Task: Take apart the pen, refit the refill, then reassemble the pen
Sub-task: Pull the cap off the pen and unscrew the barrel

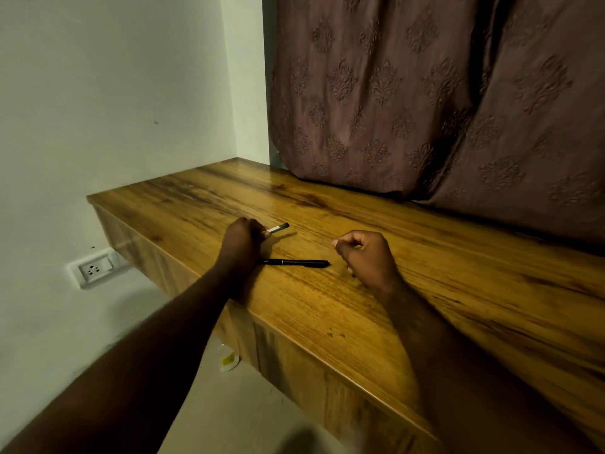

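Note:
On the wooden table lies a black pen, pointing left to right between my two hands. My left hand grips a second pen piece, white with a black tip, which sticks out to the right of its fingers just above the table. My right hand hovers to the right of the black pen with curled fingers and holds nothing that I can see. Neither hand touches the black pen's shaft, though my left wrist lies over its left end.
A brown patterned curtain hangs down onto the table's back edge. A white wall with a power socket stands at the left. The table's front edge runs diagonally below my arms. A small pale object lies on the floor.

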Demonstrator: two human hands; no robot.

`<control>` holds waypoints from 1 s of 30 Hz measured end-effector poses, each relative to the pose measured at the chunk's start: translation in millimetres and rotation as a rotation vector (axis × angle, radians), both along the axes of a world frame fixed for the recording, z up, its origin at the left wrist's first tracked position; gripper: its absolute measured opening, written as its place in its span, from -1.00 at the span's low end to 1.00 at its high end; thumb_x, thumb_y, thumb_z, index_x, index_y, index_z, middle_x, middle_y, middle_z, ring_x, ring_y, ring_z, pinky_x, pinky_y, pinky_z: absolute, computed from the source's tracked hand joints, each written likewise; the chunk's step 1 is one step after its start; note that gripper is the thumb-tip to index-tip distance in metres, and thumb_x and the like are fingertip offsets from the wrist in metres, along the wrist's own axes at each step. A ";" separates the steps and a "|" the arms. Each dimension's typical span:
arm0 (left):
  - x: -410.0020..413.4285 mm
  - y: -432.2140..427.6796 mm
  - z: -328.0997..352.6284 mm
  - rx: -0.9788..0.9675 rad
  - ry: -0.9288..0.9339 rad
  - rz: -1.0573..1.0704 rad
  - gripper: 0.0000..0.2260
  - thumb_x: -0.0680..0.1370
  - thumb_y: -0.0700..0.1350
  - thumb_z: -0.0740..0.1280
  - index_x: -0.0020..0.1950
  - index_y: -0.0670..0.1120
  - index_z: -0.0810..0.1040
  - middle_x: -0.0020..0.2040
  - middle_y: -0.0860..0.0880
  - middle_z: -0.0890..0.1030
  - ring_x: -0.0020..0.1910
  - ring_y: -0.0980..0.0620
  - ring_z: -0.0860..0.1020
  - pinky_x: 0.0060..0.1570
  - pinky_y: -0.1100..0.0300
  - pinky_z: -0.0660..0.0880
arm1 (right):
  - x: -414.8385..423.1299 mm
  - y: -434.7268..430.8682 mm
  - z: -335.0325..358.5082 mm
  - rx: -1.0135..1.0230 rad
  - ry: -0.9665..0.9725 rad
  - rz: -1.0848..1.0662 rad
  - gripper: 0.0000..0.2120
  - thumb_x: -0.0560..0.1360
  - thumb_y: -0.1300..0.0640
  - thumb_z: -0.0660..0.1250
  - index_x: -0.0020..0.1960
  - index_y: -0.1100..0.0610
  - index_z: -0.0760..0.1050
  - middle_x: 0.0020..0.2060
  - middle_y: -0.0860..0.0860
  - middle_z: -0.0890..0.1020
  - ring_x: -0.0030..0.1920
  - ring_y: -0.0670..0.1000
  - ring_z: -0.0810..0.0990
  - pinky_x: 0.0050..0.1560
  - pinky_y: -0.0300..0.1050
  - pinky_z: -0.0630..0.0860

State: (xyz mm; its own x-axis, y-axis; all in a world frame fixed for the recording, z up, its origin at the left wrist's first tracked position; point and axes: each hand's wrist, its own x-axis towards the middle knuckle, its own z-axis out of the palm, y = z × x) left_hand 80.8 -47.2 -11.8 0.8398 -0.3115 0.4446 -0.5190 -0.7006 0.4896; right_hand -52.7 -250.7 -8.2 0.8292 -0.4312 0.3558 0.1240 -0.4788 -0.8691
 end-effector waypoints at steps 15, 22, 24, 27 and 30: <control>-87.9 -32.3 -1.0 -0.049 -0.178 -0.334 -0.53 0.45 0.16 0.12 -0.06 -0.21 0.58 -0.14 -0.16 0.58 -0.12 -0.13 0.50 -0.15 0.01 0.43 | -8.5 28.8 -3.0 0.424 -0.011 0.124 -0.76 0.61 0.13 0.23 -0.15 0.25 0.52 -0.34 0.10 0.55 -0.57 -0.05 0.36 -0.62 -0.27 0.19; -84.1 -32.5 -8.2 0.007 -0.243 -0.255 -0.64 0.47 0.11 0.29 0.10 -0.11 0.57 -0.09 -0.07 0.58 -0.12 -0.06 0.53 -0.18 0.11 0.44 | -10.2 23.2 -1.3 0.574 -0.003 0.176 -0.83 0.54 0.19 0.34 -0.04 0.32 0.57 -0.29 0.11 0.61 -0.54 -0.07 0.38 -0.59 -0.26 0.21; -82.2 -33.0 -8.6 0.037 -0.298 -0.257 -0.71 0.46 0.08 0.36 0.02 -0.10 0.59 -0.14 -0.07 0.58 -0.16 -0.08 0.53 -0.24 0.10 0.44 | -9.3 22.9 -0.8 0.597 -0.004 0.174 -0.82 0.52 0.21 0.37 -0.02 0.34 0.57 -0.30 0.11 0.61 -0.54 -0.07 0.38 -0.59 -0.25 0.22; -83.9 -32.9 -8.4 0.040 -0.318 -0.254 -0.65 0.47 0.14 0.26 0.01 -0.11 0.59 -0.15 -0.08 0.59 -0.19 -0.08 0.53 -0.26 0.11 0.43 | -7.7 21.1 -1.4 0.637 -0.005 0.176 -0.83 0.50 0.22 0.39 -0.03 0.34 0.57 -0.31 0.12 0.61 -0.55 -0.06 0.39 -0.59 -0.27 0.22; -89.7 -31.7 -4.6 0.028 -0.306 -0.268 -0.59 0.46 0.20 0.16 -0.04 -0.11 0.59 -0.18 -0.08 0.59 -0.22 -0.05 0.52 -0.28 0.13 0.39 | -9.4 20.7 -0.4 0.652 -0.006 0.183 -0.85 0.48 0.22 0.40 -0.04 0.32 0.56 -0.31 0.13 0.63 -0.55 -0.06 0.41 -0.59 -0.27 0.24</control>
State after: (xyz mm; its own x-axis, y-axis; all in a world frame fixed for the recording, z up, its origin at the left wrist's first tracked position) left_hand -8.9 -78.9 -16.3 0.5572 -0.5171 0.6497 -0.8041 -0.5312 0.2668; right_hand -62.1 -230.0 -8.6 0.9081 -0.4119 0.0753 0.1590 0.1729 -0.9720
